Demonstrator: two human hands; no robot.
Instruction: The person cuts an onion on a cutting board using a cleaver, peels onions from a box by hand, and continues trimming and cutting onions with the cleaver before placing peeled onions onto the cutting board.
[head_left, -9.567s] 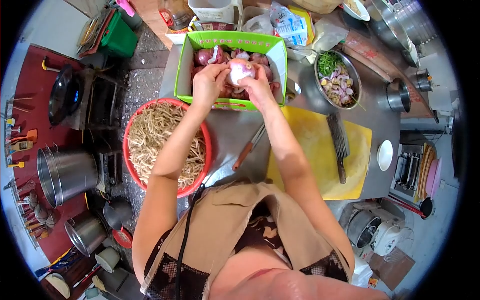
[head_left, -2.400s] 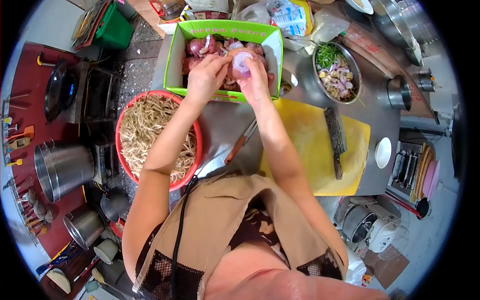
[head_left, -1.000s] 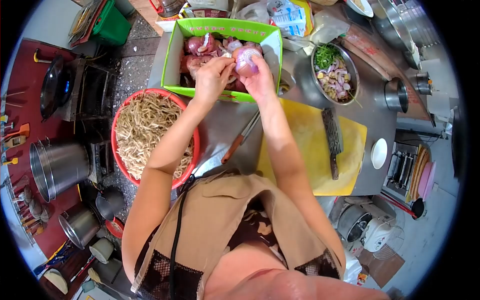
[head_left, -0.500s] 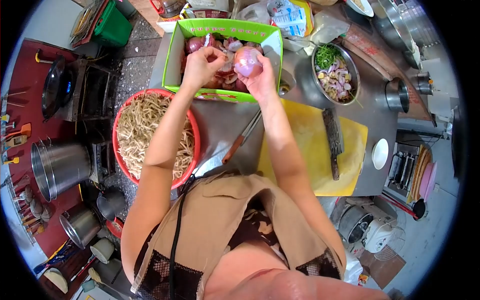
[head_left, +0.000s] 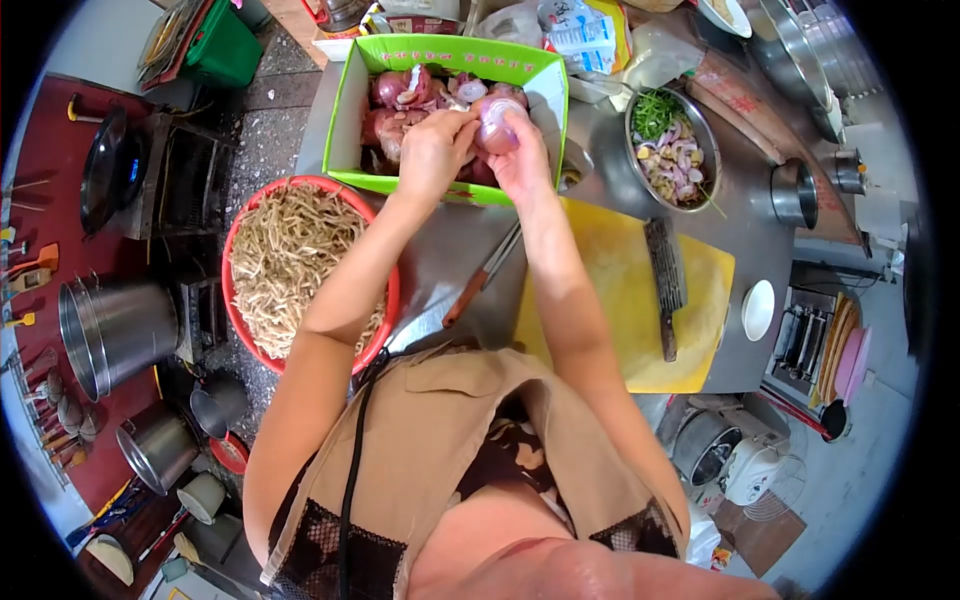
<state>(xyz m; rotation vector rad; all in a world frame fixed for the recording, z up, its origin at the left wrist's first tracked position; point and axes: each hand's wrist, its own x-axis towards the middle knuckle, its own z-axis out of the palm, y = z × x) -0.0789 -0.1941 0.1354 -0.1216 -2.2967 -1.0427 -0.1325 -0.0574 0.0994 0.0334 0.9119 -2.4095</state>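
Note:
Over the green-edged box point(head_left: 450, 54) my right hand point(head_left: 523, 160) holds a purple onion point(head_left: 497, 124), its cut face with rings turned up. My left hand point(head_left: 436, 152) touches the onion's left side with fingers pinched together; whether a bit of skin is between them is too small to tell. More red onions point(head_left: 395, 90) and loose skins lie in the box beneath both hands. Below the box, a knife with a brown handle point(head_left: 466, 298) rests on the metal table, its blade partly under my right forearm.
A red basin point(head_left: 233, 300) of pale, thin strips is at the left. On the right are a yellow cutting board point(head_left: 620, 350) with a cleaver point(head_left: 664, 275), a steel bowl point(head_left: 713, 150) of greens and sliced onion, and a small white bowl point(head_left: 758, 310).
Half a second ago my left hand was apart from the onion; it has moved right, back against it. The onion has turned in my right hand, showing its cut rings again.

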